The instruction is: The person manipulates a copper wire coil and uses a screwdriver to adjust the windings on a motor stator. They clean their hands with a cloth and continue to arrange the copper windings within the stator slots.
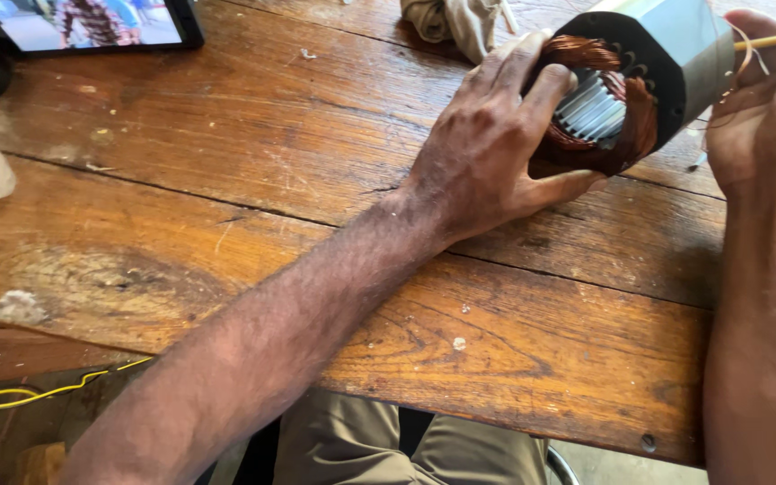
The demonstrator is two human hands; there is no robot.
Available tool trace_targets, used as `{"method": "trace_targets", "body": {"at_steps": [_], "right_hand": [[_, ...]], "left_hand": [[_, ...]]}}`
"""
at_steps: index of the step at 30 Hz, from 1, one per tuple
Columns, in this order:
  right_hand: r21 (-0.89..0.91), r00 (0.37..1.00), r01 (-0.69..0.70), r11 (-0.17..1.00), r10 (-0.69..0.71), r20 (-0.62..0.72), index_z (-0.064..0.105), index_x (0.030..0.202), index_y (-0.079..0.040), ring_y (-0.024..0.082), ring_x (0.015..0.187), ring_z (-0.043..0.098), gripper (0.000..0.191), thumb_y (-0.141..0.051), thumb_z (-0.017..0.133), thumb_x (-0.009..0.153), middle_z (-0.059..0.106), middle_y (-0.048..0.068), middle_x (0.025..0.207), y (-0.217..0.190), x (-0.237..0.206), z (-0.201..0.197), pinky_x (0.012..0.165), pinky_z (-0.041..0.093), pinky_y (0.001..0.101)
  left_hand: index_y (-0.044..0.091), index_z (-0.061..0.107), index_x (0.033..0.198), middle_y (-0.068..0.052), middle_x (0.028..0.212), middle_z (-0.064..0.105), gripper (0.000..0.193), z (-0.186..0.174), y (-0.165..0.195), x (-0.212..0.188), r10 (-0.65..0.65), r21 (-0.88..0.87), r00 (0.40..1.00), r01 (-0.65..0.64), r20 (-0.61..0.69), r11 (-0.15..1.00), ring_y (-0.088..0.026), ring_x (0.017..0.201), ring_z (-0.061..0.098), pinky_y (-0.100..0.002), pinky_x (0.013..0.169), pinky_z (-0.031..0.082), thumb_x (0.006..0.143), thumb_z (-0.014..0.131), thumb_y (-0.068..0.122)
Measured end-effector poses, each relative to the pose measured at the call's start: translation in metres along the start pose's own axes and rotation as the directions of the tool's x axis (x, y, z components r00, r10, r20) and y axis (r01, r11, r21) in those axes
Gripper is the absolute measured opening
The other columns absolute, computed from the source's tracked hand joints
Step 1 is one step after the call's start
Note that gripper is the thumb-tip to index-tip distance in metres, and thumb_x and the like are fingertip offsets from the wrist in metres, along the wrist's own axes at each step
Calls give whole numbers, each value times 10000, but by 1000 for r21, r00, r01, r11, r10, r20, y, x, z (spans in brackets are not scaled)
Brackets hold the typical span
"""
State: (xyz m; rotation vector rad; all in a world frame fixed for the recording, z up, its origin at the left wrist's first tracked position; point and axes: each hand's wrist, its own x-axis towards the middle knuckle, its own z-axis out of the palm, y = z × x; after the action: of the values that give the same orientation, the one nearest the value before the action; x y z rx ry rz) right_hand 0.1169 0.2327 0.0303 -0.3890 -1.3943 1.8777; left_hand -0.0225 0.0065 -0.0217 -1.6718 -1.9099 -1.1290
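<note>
At the far right of the wooden table (226,180) lies one motor stator (648,63) on its side — grey casing, copper windings around one open end. The left hand (487,153) cups that end, fingers curled over the windings. The right hand (756,108) presses against the casing, pinching one yellow stick (765,40) (grip partly cut off). One tablet (92,22) sits far left — one cloth (455,20) behind.

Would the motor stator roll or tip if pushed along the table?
The motor stator looks like solid metal packed with copper windings, so it is probably heavy. Its flat facets likely resist rolling. The left hand steadies it, and the thin windings look easy to damage.
</note>
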Motion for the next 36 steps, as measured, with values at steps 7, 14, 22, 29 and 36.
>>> {"method": "trace_targets", "body": {"at_steps": [7,14,22,29,36], "right_hand": [[109,998,-56,992,60,-33,583,1162,98,290,1045,667,466,-253,288,1248,659,222,1111,-4,5,-3,1054,585,406],[96,999,-11,995,15,-36,577,1209,102,286,1027,673,436,-224,291,1256,658,215,1119,-1,6,-9,1035,588,398],[195,1000,-12,981,16,-21,574,1271,97,251,1047,635,376,-173,312,1280,633,187,1122,2,4,-16,1038,555,353],[20,999,28,999,-29,28,587,1221,85,247,1088,672,401,-205,312,1262,662,194,1154,-3,4,-14,1088,592,363],[56,1000,13,998,-14,16,607,1182,103,266,1059,661,451,-214,289,1227,648,205,1124,2,7,-14,1064,581,383]], "left_hand": [[-42,493,1332,-328,1411,438,863,2,2,0,10,-45,1000,-10,-20,999,-475,1363,476,-598,1172,439,883,808,623],[-27,484,1320,-315,1392,456,834,5,1,1,27,-46,999,-29,-39,999,-479,1361,488,-591,1181,449,890,818,604],[-20,479,1313,-303,1371,471,831,11,-3,1,35,-97,999,-37,-26,995,-459,1310,548,-570,1134,504,904,827,614],[-33,480,1313,-315,1388,467,903,5,-12,9,64,-137,998,-64,-2,988,-466,1310,543,-567,1126,492,879,810,687],[17,517,1125,-159,1074,532,917,-2,-15,13,26,-159,998,-18,53,987,-333,1092,618,-511,1012,564,793,811,820]]}}
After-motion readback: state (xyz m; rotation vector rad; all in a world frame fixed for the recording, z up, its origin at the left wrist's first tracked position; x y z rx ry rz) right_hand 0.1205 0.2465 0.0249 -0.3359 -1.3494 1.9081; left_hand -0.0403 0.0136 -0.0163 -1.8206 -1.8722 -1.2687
